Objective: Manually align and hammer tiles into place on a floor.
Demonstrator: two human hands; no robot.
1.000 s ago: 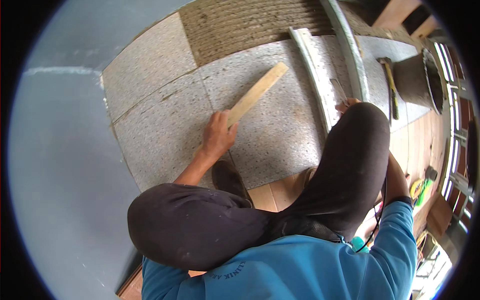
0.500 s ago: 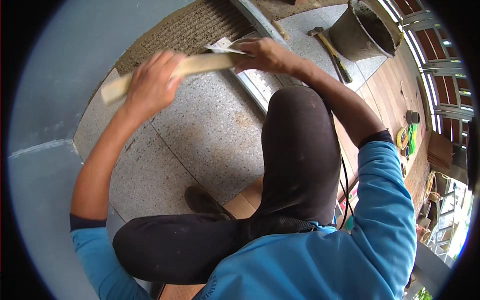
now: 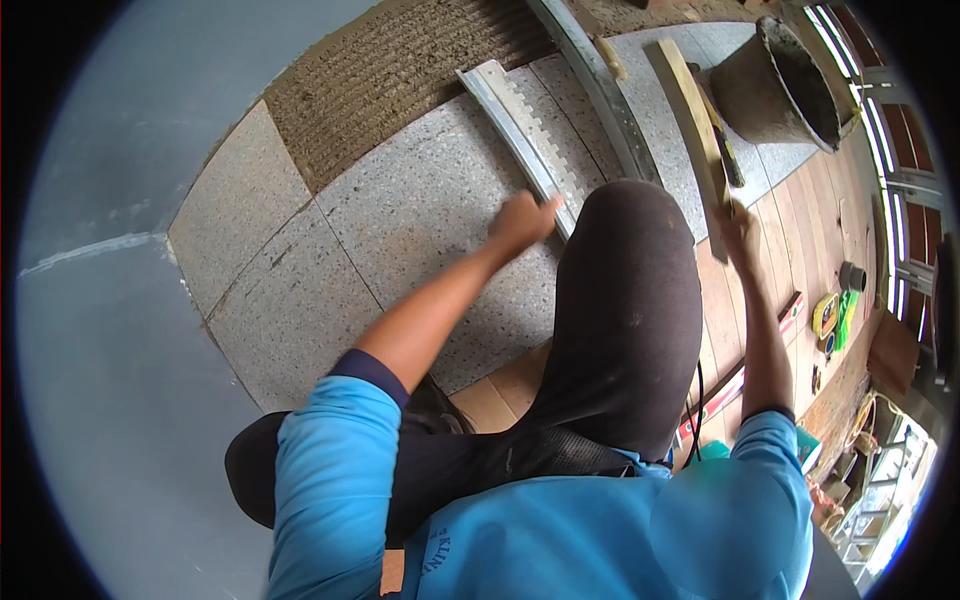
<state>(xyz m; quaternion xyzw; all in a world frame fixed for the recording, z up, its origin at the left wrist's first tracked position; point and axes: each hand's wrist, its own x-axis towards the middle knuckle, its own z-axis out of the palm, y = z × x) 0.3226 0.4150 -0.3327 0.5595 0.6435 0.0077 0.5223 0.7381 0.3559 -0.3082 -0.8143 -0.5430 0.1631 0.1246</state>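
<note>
The wooden strip (image 3: pixel 688 130) has moved from both hands to the right, beside the hammer (image 3: pixel 733 165), its near end by the right hand (image 3: pixel 739 236), finger grip unclear, while the left hand (image 3: pixel 523 222) curls at the metal bar (image 3: pixel 522 132), any pinch impossible to tell.

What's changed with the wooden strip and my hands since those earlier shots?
The wooden strip has moved to the right, over beside the bucket. Your left hand has let go of it and is now at the notched metal strip. Your right hand is by the wooden strip's near end; whether it grips is unclear. The bucket and grey metal bar stayed put.
</note>
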